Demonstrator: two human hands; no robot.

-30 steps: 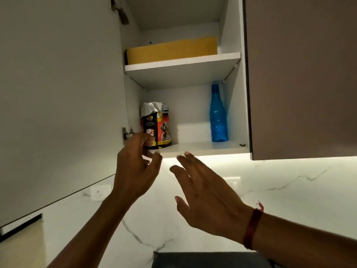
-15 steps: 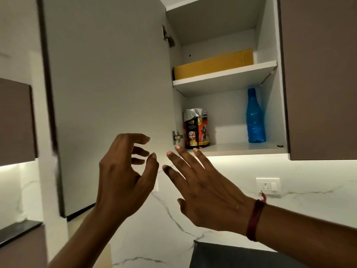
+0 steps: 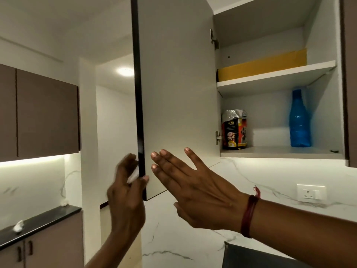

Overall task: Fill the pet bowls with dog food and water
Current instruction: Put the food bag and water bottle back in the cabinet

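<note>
Right hand (image 3: pixel 193 190): a dark red thread band of several wound strands (image 3: pixel 248 217) circled the wrist just behind the grip, and a frayed red tuft (image 3: pixel 257 191) stood off its upper edge. Fingernails (image 3: pixel 187 149) were short and plain. Left hand (image 3: pixel 125 192) was motion-blurred. Right forearm (image 3: pixel 299 235) and left forearm (image 3: pixel 108 254) were bare.

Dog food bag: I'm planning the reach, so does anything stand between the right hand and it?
Nothing visible does. The cabinet door stands open, the left hand gripping its edge. The open right hand is below and left of the dog food bag on the lower shelf; the blue bottle stands apart, further right.
</note>
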